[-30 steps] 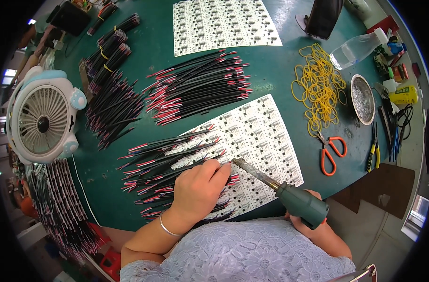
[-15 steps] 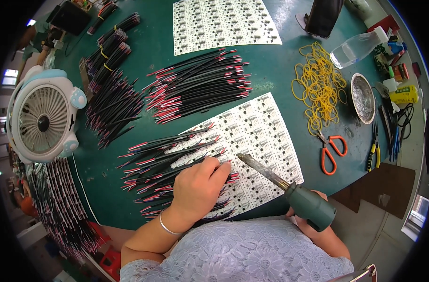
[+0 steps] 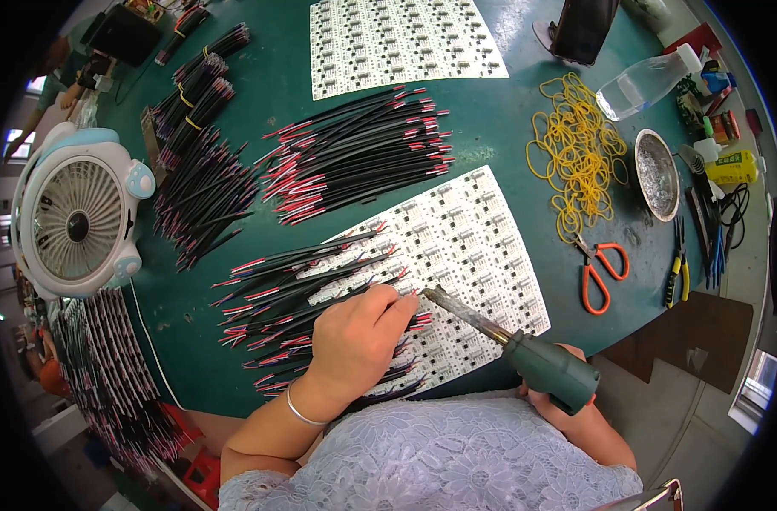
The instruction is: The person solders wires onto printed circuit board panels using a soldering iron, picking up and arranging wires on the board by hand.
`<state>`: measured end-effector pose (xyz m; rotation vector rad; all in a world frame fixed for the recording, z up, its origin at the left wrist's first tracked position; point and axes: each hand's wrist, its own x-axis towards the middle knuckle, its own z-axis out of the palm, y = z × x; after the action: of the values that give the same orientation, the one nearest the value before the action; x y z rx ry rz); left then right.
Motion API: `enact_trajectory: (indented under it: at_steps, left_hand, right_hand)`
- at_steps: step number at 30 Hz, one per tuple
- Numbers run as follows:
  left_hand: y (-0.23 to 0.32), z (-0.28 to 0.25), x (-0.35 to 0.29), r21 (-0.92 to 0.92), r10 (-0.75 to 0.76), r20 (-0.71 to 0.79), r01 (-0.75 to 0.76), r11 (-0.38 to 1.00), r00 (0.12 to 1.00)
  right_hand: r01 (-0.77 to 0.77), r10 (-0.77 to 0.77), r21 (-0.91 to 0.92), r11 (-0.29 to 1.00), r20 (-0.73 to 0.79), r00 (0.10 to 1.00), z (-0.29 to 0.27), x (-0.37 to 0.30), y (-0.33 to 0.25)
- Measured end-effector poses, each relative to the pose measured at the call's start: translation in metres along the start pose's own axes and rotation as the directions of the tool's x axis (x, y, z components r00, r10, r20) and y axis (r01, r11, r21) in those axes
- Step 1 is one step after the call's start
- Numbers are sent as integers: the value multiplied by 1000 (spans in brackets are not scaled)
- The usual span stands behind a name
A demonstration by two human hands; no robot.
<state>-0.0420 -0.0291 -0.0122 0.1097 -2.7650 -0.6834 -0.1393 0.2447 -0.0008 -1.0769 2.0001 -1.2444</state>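
Note:
My right hand (image 3: 562, 387) is wrapped round the dark green handle of a soldering iron (image 3: 525, 358), partly hidden behind it. The iron's dark tip rests at the fingertips of my left hand (image 3: 354, 336), over a white circuit board sheet (image 3: 469, 255). My left fingers are closed in a pinch on a thin wire, whose red end barely shows by the tip. Under and around that hand, several black wires (image 3: 278, 285) with red and white ends lie across the sheet's left part, some reaching the rows of small black components.
Behind lie more black wires (image 3: 363, 153) and another board sheet (image 3: 405, 43). A fan (image 3: 77, 217) and wire bundles (image 3: 205, 187) stand left. To the right are yellow rubber bands (image 3: 576, 145), orange-handled scissors (image 3: 595, 281), a metal bowl (image 3: 658, 175), pliers (image 3: 678, 268) and a clear bottle (image 3: 644, 89).
The soldering iron has moved slightly left and down, bringing its tip to my left fingertips. My left hand stays nearly in place.

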Motion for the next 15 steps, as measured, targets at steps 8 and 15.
enact_trajectory:
  at_steps: [8, 15]
  left_hand:
    - [0, 1, 1, 9, -15, 15, 15, 1000, 1000]
    - [1, -2, 2, 5, -22, 22, 22, 1000, 999]
  right_hand:
    - [58, -61, -78, 995, -38, 997, -1, 5, -10]
    - [40, -49, -149, 988, -53, 997, -3, -4, -4]
